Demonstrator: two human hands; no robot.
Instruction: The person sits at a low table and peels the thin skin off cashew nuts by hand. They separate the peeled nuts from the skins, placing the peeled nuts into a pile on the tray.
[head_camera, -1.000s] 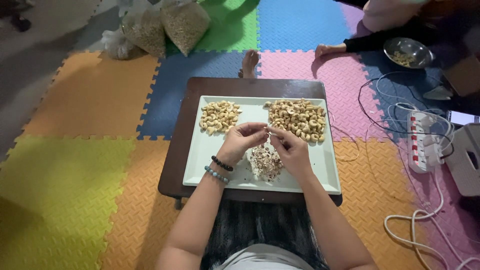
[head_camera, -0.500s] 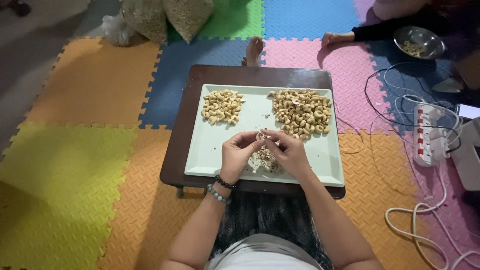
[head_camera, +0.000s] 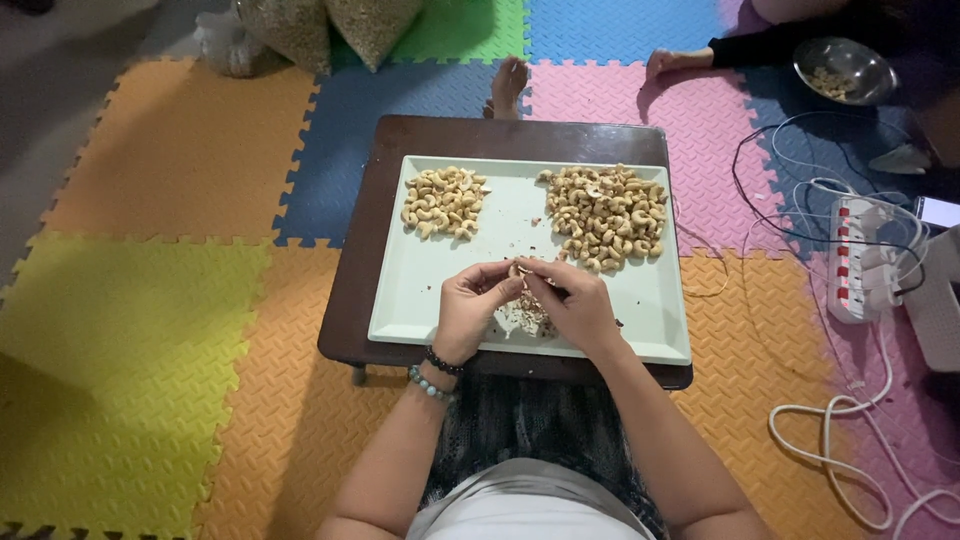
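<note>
In the head view, the person is sitting on the floor behind a low dark table (head_camera: 380, 200), and a pale tray (head_camera: 520, 215) is lying on it. Both hands are meeting over the near part of the tray. The left hand (head_camera: 470, 308) is curling its fingers and is pinching a small nut (head_camera: 520, 268) at the fingertips. The right hand (head_camera: 575, 305) is closing on the same nut from the other side, so the two hands are touching each other there — the nut is sitting between them, just above the tray. The left wrist is wearing two bead bracelets (head_camera: 436, 372), one dark and one bluish.

Under the hands a small heap of scraps (head_camera: 525, 315) is lying on the tray. I cannot tell exactly what the pieces are. At the far left of the tray a small pile (head_camera: 443, 201) of pale nuts is resting, and at the far right a big pile (head_camera: 605, 216) is resting, well apart from the small one.

Around the table, coloured foam mats (head_camera: 150, 330) are covering the floor. On the right a white power strip (head_camera: 862, 258) is lying with white cables near it. At the top right a metal bowl (head_camera: 843, 68) is standing — beside it another person's hand (head_camera: 672, 62) is resting on a pink mat. At the top, clear bags (head_camera: 330, 28) are standing.
</note>
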